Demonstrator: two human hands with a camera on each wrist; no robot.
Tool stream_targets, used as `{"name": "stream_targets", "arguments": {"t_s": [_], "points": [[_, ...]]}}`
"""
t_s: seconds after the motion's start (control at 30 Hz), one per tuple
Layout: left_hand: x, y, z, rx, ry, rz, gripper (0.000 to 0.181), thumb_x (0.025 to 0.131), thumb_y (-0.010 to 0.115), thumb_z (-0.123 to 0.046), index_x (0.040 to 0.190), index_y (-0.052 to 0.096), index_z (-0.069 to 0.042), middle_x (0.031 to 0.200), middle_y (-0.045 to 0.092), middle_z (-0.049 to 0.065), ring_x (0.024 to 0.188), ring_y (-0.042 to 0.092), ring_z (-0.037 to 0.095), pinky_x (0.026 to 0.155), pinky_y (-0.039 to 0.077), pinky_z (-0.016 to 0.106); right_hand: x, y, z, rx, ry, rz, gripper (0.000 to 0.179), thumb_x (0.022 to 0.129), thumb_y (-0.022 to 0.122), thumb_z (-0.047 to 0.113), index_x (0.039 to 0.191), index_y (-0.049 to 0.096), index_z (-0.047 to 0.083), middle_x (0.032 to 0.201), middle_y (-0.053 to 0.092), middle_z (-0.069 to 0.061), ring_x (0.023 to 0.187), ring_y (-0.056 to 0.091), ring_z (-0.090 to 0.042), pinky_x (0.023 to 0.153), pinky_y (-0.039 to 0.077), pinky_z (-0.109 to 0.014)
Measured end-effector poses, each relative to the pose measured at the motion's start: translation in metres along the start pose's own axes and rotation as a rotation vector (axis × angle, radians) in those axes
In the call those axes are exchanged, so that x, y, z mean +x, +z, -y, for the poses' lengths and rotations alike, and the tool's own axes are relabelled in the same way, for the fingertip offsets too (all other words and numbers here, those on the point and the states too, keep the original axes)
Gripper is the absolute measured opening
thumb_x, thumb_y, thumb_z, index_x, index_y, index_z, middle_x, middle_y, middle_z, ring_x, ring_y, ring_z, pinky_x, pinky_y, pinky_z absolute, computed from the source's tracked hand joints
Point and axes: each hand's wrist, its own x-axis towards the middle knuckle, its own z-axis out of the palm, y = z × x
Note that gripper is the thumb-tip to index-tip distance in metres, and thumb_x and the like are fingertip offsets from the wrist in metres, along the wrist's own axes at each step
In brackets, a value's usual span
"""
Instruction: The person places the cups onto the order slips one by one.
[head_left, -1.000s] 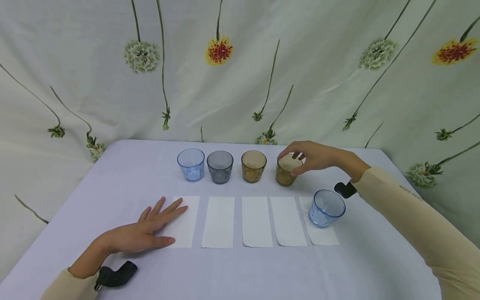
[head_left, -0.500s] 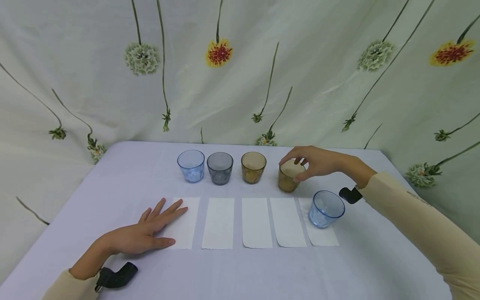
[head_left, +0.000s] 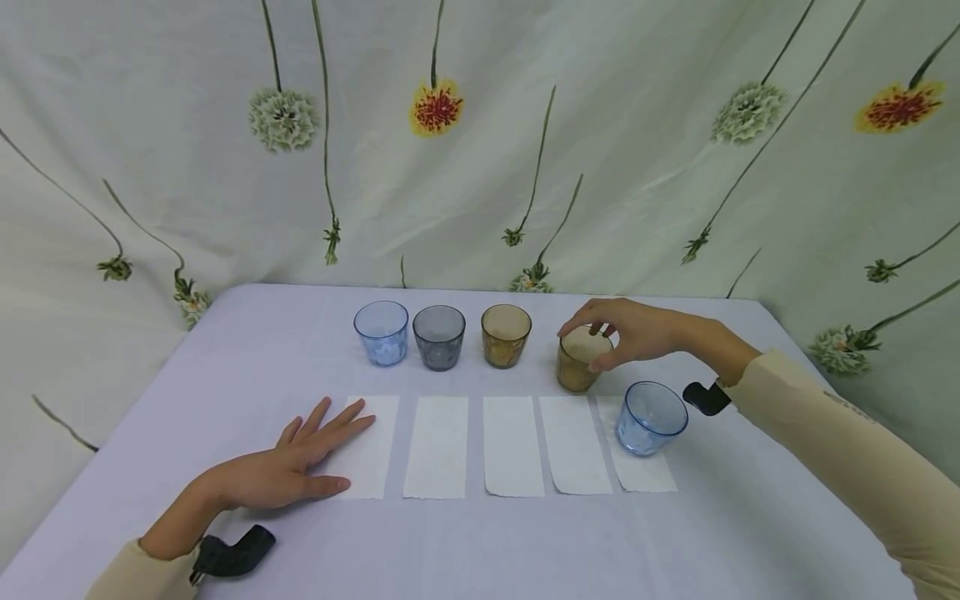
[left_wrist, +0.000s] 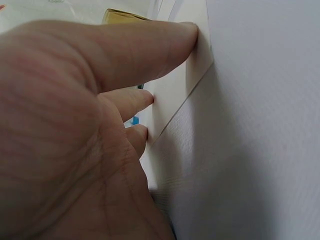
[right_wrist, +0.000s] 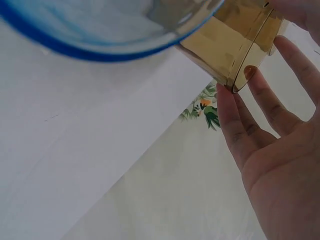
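Observation:
My right hand (head_left: 637, 327) grips the right-hand amber glass (head_left: 575, 371) by its rim, thumb on the near side and fingers on the far side. In the right wrist view this amber glass (right_wrist: 235, 40) sits upright between thumb and fingers; whether its base touches the table I cannot tell. With fingers spread, my left hand (head_left: 277, 468) rests on the leftmost paper strip (head_left: 379, 454) and the cloth beside it. The left wrist view shows its thumb (left_wrist: 145, 50) on the paper's edge. A clear blue glass (head_left: 651, 425) stands on the rightmost strip (head_left: 647, 479).
At the back stand another blue glass (head_left: 383, 337), a grey glass (head_left: 439, 342) and a second amber glass (head_left: 506, 337) in a row. Between the outer strips lie three white strips (head_left: 437, 446). A flower-print curtain (head_left: 480, 167) hangs behind the table.
My right hand has drawn the amber glass a short way towards me and slightly right, out of line with the back row. The left hand has stayed in place.

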Motion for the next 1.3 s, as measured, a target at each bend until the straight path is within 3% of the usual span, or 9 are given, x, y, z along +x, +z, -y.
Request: {"name": "stream_targets", "arguments": {"t_s": [0.63,0.93,1.3], "points": [[-0.001,0.0,0.001,-0.007,-0.001,0.006,0.075,0.098,0.062,-0.034,0.161,0.023,-0.02,0.169,-0.001,0.012,0.148,-0.03,0.042,0.109,-0.022,0.07,-0.011,0.01,0.013,-0.006,-0.092,0.005,0.055,0.088,0.077,0.022,0.14,0.057,0.024,0.136,0.054,-0.004,0.116,0.057,-0.024,0.1,0.05,-0.047],[0.001,-0.002,-0.001,-0.013,-0.012,0.029,0.076,0.099,0.062,-0.034,0.161,0.021,-0.017,0.169,-0.003,0.014,0.147,-0.032,0.042,0.109,-0.023,0.07,-0.02,0.019,0.025,0.0,-0.134,-0.008,0.057,0.086,0.078,0.021,0.138,0.057,0.028,0.133,0.055,0.002,0.115,0.056,-0.015,0.098,0.051,-0.039],[0.0,-0.002,-0.002,-0.019,-0.005,0.025,0.076,0.099,0.062,-0.033,0.161,0.022,-0.015,0.169,-0.003,0.015,0.147,-0.033,0.042,0.109,-0.024,0.069,-0.029,0.036,0.038,-0.01,-0.128,-0.015,0.056,0.083,0.079,0.022,0.135,0.058,0.032,0.129,0.055,0.002,0.11,0.056,-0.018,0.094,0.051,-0.039]]}}
